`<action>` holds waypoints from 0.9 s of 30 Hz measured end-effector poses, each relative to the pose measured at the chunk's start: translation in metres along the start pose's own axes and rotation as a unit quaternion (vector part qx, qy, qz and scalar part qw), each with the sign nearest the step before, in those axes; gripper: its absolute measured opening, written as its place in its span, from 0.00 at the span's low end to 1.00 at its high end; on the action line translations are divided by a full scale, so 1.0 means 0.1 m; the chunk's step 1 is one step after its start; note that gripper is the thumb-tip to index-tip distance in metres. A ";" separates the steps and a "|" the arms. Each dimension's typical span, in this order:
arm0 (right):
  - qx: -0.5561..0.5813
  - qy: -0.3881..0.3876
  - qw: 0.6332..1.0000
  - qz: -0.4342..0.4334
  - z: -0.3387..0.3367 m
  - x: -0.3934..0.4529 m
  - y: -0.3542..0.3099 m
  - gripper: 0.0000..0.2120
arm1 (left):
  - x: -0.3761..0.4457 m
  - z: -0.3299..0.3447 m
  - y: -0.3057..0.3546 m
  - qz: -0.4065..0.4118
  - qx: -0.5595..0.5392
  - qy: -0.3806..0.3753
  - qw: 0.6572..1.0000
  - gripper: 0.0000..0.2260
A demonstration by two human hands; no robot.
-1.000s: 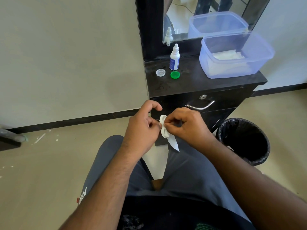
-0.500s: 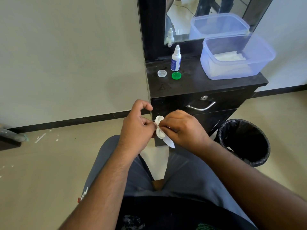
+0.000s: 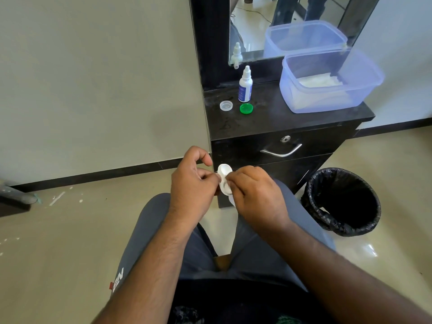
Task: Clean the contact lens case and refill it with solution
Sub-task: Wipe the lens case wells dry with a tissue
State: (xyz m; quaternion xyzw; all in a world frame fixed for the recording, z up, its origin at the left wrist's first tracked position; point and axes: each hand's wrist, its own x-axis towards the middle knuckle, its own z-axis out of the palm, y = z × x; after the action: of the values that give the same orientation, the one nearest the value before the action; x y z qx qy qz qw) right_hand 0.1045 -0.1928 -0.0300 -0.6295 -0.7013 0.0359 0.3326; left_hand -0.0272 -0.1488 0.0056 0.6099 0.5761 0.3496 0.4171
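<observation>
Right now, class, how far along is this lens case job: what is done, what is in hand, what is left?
Done: both caps are off, the clear cap and green cap lying on the cabinet. In hand: the left hand holds the case while the right hand wipes it with a tissue. Left: refilling from the bottle and recapping.

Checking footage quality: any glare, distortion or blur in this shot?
Head view: wide-angle bending of the cabinet edges; window glare on the floor near the bin; the case between both hands is washed-out white, detail unreadable; no obvious motion blur.
</observation>
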 end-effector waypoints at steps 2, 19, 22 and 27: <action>0.053 0.019 0.996 0.073 0.03 -0.03 -0.02 0.06 | 0.01 0.00 0.00 0.008 0.009 0.008 1.000 0.15; 0.250 0.019 0.959 0.135 0.05 -0.08 0.06 0.08 | -0.03 -0.02 0.01 -0.043 -0.087 -0.022 0.995 0.10; 0.324 0.010 0.930 0.170 -0.01 -0.07 0.05 0.08 | 0.00 -0.02 0.01 -0.032 -0.084 -0.025 0.996 0.11; 0.412 0.008 0.878 0.245 -0.10 -0.02 0.11 0.10 | 0.02 0.01 0.00 0.016 -0.016 -0.051 0.998 0.14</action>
State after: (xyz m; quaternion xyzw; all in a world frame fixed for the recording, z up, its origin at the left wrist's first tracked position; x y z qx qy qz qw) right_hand 0.1187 -0.1957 -0.0281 -0.5879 -0.4437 0.3969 0.5478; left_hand -0.0266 -0.1467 0.0049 0.6293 0.5383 0.3343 0.4499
